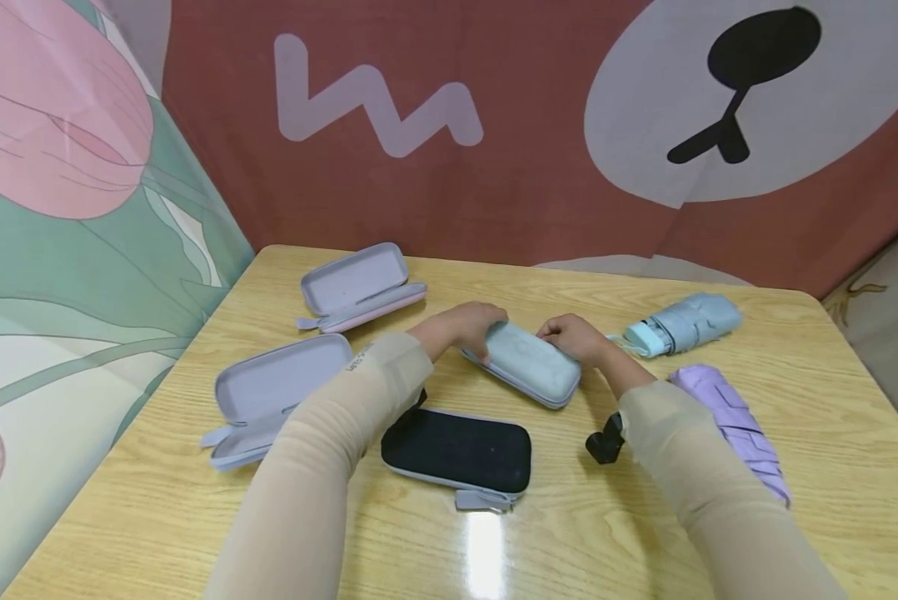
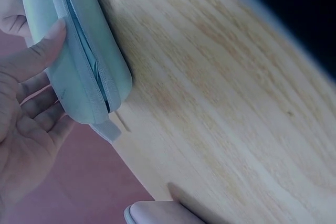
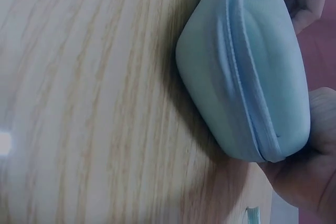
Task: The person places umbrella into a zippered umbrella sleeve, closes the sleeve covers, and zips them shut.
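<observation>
The table (image 1: 569, 533) is pale yellow wood with a long grain, and nearest of all a white patch of glare (image 1: 485, 554) shines on it, nearer than the pale blue case (image 1: 533, 363). Between that glare and the pale blue case lies a black case (image 1: 456, 452), shut, its grey tab facing the near side. Right of the pale blue case and a little nearer, a purple folded umbrella (image 1: 730, 429) lies partly behind a beige sleeve (image 1: 689, 450); well to its left an open grey-blue case (image 1: 280, 383) stands with its lid raised. The pale blue case itself rests on the wood, its zip slightly parted. The left hand (image 1: 467, 325) grips its left end, thumb on the near side. The right hand (image 1: 575, 340) touches its far side; its fingertips are mostly hidden, so whether they pinch anything I cannot tell. Farther off, a blue folded umbrella (image 1: 685, 323) lies to its right and an open lilac case (image 1: 359, 287) to its left. Behind it all hangs a red-brown backdrop (image 1: 531, 192) with a bear's muzzle, and a floral cloth (image 1: 82, 242) to the left.
</observation>
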### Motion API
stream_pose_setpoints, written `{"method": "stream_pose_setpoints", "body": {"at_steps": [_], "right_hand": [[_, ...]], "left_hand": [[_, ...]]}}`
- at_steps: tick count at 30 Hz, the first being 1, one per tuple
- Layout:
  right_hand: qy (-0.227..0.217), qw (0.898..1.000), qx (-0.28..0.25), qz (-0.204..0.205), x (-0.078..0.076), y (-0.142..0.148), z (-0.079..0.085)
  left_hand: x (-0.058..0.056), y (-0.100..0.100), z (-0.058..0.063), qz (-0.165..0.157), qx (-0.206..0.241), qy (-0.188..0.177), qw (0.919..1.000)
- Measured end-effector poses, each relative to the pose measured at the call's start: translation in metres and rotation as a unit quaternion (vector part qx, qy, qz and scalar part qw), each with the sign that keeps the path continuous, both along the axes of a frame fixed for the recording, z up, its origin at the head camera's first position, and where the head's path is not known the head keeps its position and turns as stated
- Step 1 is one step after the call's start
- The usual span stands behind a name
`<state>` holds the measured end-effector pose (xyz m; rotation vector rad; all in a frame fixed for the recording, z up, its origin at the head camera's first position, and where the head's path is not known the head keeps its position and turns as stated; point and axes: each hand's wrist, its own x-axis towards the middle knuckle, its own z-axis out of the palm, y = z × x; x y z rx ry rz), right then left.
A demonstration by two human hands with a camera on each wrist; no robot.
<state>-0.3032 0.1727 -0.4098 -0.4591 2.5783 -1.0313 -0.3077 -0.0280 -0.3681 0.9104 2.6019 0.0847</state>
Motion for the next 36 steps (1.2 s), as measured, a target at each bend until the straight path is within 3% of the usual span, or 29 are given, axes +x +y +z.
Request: {"method": "stream_pose_setpoints", "body": {"at_steps": [7, 13, 36], "right_hand": [[0.057, 0.997, 0.041, 0.01, 0.003, -0.002, 0.003], [0.078, 0.995, 0.057, 0.016, 0.008, 0.001, 0.004], [0.069, 0.997, 0.034, 0.01, 0.012, 0.018, 0.004]], "left_hand": [[0.005, -0.003, 0.002, 0.003, 0.007, 0.002, 1.0], [0.01, -0.004, 0.004, 0.0, 0.008, 0.0, 1.0], [0.015, -0.009, 0.007, 0.008, -0.001, 0.014, 0.9999]]}}
